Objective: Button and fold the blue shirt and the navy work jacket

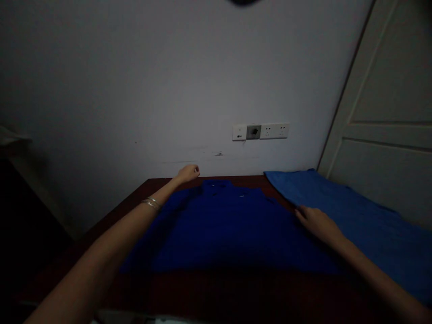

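Observation:
A dark blue collared shirt [226,229] is spread on the reddish-brown table [143,191], its collar toward the wall. Small light marks show at the neck and on the chest. My left hand [189,172] is raised just left of the collar, fingers curled in, and I see nothing in them. Two thin bangles circle that wrist. At the shirt's right side, my right hand [317,220] rests low over the edge, its thumb and fingers slightly apart. Its underside is hidden, and no cloth is seen gripped there.
A lighter blue cloth [354,220] lies along the table's right side, by a pale panelled door [388,148]. Behind the table stands a white wall [162,90] with a row of sockets [274,131]. The left side is dark, and the whole room is dim.

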Demonstrator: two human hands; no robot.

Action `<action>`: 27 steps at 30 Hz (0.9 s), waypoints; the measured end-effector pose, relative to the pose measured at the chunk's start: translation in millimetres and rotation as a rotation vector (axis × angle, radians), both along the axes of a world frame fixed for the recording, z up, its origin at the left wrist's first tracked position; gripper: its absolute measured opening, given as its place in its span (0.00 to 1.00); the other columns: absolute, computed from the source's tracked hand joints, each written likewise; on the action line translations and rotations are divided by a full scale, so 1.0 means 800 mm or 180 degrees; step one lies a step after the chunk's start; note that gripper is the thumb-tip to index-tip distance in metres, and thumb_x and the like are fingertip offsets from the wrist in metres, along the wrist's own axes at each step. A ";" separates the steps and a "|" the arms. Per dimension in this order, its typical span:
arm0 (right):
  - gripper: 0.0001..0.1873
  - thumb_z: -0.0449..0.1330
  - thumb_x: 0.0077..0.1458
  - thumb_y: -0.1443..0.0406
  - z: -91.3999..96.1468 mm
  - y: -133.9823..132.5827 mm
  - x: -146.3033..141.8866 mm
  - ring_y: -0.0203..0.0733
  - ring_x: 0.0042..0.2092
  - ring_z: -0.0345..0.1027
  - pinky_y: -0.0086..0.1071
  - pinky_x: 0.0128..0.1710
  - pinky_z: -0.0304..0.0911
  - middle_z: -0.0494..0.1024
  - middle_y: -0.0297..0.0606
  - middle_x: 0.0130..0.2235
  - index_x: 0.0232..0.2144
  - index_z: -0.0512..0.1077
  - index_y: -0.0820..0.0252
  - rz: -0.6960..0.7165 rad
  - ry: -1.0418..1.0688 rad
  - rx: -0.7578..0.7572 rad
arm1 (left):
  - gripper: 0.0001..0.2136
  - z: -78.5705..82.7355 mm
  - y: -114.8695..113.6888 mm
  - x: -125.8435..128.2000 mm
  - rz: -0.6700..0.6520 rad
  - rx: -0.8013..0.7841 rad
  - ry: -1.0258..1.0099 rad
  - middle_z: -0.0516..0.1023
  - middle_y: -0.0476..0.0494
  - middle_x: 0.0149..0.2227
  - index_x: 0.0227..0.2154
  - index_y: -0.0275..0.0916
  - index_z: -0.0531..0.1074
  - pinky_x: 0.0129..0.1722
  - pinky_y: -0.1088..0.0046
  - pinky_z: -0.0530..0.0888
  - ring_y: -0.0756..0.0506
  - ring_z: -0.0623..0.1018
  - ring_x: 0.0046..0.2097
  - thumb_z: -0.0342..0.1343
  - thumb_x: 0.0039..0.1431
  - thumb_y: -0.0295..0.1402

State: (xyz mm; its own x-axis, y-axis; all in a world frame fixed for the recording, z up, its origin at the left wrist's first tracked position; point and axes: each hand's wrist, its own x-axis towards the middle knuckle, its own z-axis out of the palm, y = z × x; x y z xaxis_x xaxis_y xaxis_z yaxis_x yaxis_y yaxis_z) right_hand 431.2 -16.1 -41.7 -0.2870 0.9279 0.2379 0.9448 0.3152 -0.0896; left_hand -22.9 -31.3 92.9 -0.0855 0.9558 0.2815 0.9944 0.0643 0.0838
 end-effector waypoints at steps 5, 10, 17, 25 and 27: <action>0.19 0.41 0.58 0.59 0.004 -0.046 -0.003 0.49 0.36 0.72 0.35 0.33 0.61 0.77 0.48 0.33 0.35 0.69 0.62 -0.0134 0.0082 -0.0002 | 0.12 0.010 0.007 0.122 -0.0196 0.1132 -0.2422 0.75 0.41 0.34 0.37 0.34 0.69 0.21 0.80 0.65 0.54 0.70 0.22 0.45 0.54 0.33; 0.22 0.38 0.59 0.57 0.002 -0.087 -0.003 0.52 0.35 0.73 0.40 0.31 0.63 0.76 0.49 0.34 0.40 0.67 0.61 -0.0461 0.0050 0.0033 | 0.10 -0.016 -0.023 0.199 -0.0028 0.1614 -0.5109 0.71 0.47 0.28 0.36 0.34 0.65 0.15 0.83 0.57 0.59 0.62 0.16 0.46 0.52 0.33; 0.24 0.37 0.59 0.56 -0.022 -0.118 0.001 0.56 0.30 0.73 0.45 0.27 0.63 0.75 0.53 0.33 0.43 0.65 0.63 -0.0708 -0.0026 0.0262 | 0.07 -0.058 -0.068 0.281 -0.0450 0.1722 -0.4997 0.67 0.52 0.23 0.32 0.37 0.64 0.16 0.82 0.56 0.57 0.60 0.15 0.48 0.48 0.27; 0.20 0.37 0.59 0.56 -0.054 -0.121 0.023 0.57 0.27 0.72 0.46 0.26 0.64 0.75 0.45 0.24 0.37 0.64 0.60 -0.0615 -0.0062 0.0156 | 0.08 -0.095 -0.160 0.221 0.0438 0.2088 -0.3028 0.69 0.48 0.28 0.34 0.39 0.65 0.29 0.76 0.64 0.52 0.69 0.26 0.48 0.49 0.25; 0.19 0.37 0.59 0.57 -0.063 -0.118 0.031 0.56 0.26 0.72 0.45 0.26 0.64 0.76 0.44 0.24 0.37 0.64 0.59 -0.0485 0.0008 0.0214 | 0.10 -0.104 -0.192 0.175 0.1053 0.1972 -0.2530 0.71 0.45 0.33 0.37 0.39 0.65 0.34 0.74 0.66 0.48 0.71 0.33 0.47 0.50 0.26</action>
